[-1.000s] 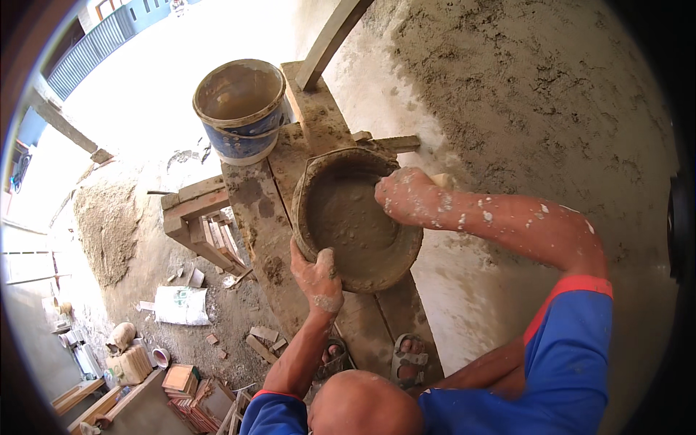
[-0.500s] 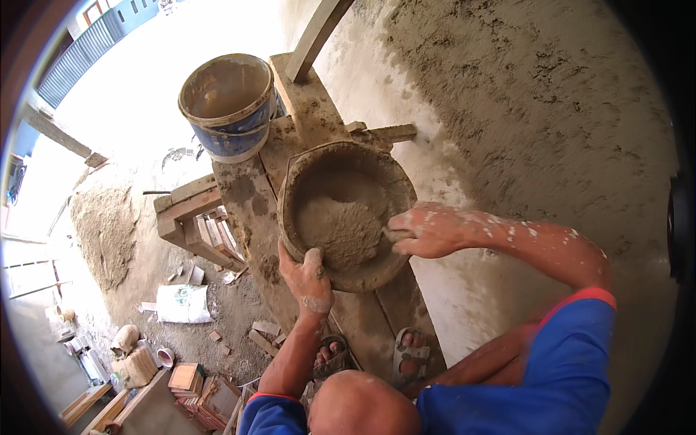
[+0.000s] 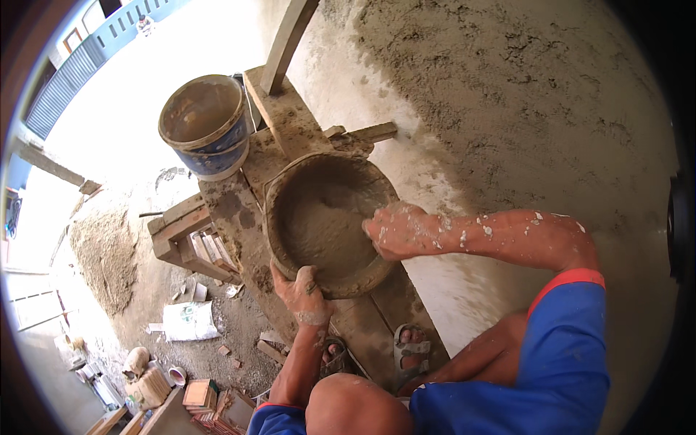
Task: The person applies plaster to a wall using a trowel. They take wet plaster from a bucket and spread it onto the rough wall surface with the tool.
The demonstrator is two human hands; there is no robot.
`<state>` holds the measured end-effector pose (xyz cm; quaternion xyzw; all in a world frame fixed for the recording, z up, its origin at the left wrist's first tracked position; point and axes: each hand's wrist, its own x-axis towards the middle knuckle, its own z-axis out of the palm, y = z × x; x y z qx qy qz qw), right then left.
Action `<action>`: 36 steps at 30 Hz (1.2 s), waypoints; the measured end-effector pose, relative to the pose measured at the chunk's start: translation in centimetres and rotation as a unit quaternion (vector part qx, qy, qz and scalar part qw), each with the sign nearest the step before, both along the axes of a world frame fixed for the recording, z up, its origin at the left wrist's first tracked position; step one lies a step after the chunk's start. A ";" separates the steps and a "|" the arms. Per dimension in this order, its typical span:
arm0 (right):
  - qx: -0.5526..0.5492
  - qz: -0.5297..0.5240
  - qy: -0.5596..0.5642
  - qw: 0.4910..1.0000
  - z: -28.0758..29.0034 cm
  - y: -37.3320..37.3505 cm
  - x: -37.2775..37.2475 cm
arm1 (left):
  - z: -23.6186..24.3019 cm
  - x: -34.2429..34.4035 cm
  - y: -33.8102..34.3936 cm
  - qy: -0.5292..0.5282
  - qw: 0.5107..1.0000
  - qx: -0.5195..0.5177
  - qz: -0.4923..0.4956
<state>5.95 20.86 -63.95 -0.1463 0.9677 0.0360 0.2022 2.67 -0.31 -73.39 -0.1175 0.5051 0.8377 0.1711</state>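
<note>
A round, mortar-caked bucket (image 3: 284, 270) stands on a plank platform, with wet grey mortar (image 3: 326, 235) inside. My left hand (image 3: 304, 296) grips its near-left rim, thumb on the edge and fingers along the outer side. Over the right side of the rim, my right hand (image 3: 399, 230) is closed in a fist, knuckles toward the mortar. Whatever the fist holds is hidden by the hand and the mortar. Splashes of pale mortar dot my right forearm (image 3: 500, 233).
A blue-and-white bucket (image 3: 217, 154) sits farther left on the planks (image 3: 235, 210). A wooden post (image 3: 288, 47) rises behind it. To the right stands a partly rough plastered wall (image 3: 507, 109). Below lie a sand heap (image 3: 105, 250), a white sack (image 3: 190, 321) and stacked tiles (image 3: 203, 397).
The heaped mortar in the bucket has turned smoother and flatter. My right fist has shifted a little relative to the rim, and the whole view has moved slightly.
</note>
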 end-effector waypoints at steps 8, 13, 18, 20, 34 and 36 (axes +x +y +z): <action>-0.011 -0.055 0.071 0.996 8.4 1.2 1.8 | 1.9 1.6 -1.4 -0.024 0.998 0.053 -0.010; 0.051 -0.026 -0.053 0.997 0.6 1.3 2.8 | 2.7 2.7 -0.8 -0.032 0.998 0.044 -0.022; -0.114 -0.079 -0.123 0.983 2.0 -0.4 2.9 | 2.5 2.2 -1.2 -0.017 0.999 0.022 -0.034; -0.139 -0.117 -0.105 0.978 5.5 -0.7 2.0 | 2.4 2.0 -1.7 -0.015 0.999 -0.012 -0.033; -0.078 -0.151 -0.163 0.972 5.5 0.1 3.5 | 1.5 0.8 -0.9 0.060 0.998 -0.010 -0.030; -0.094 -0.163 -0.135 0.973 7.9 0.5 3.7 | 1.2 0.8 -1.2 0.154 0.982 -0.105 -0.044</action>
